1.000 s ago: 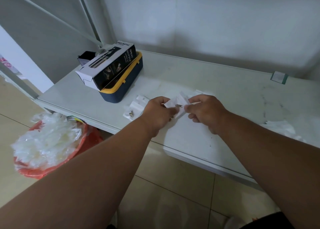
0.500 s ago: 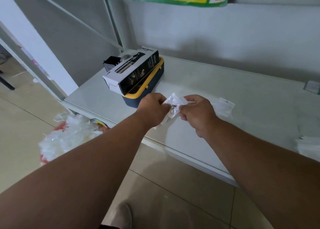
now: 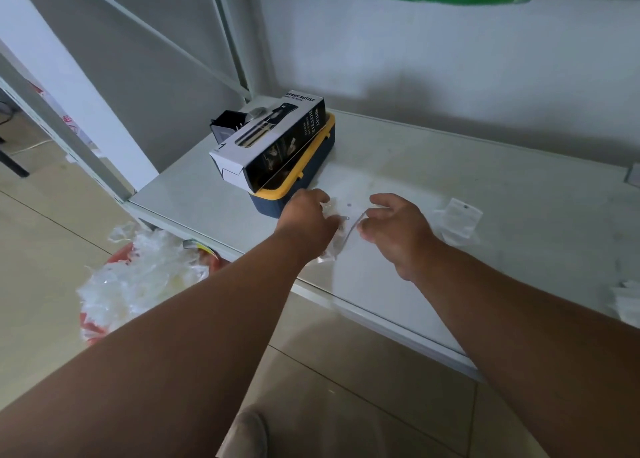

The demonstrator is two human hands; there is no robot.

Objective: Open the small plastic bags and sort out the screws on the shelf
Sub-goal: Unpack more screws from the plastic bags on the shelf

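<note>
Shelf (image 3: 467,180): flat pale grey-white sheet, smooth, scuffed, with a rounded lip along the front edge. Small plastic bag (image 3: 337,229): thin clear crinkled film, stretched between both hands just inside the front edge, left of the middle. Left hand (image 3: 308,220) fingers curled, gripping the bag's left side; right hand (image 3: 394,225) pinching the torn-off right edge, a thin clear strip arcing between them. Small metal glint at the left fingertips, probably a screw, too small to confirm. Hands close together, not touching.

Navy box with yellow rim (image 3: 304,177), hard plastic, rectangular, touching-close behind the left hand toward the back-left corner. On top: glossy black-and-white carton (image 3: 270,142) marked "SPRAY BOTTLE", long, angled. Second clear bag (image 3: 459,220), flat with a punched hang hole, just right of the right hand. More crumpled film (image 3: 627,301) at the right front edge. On the floor below the left front corner: red bin (image 3: 91,326) heaped with clear plastic scraps (image 3: 138,277).
</note>
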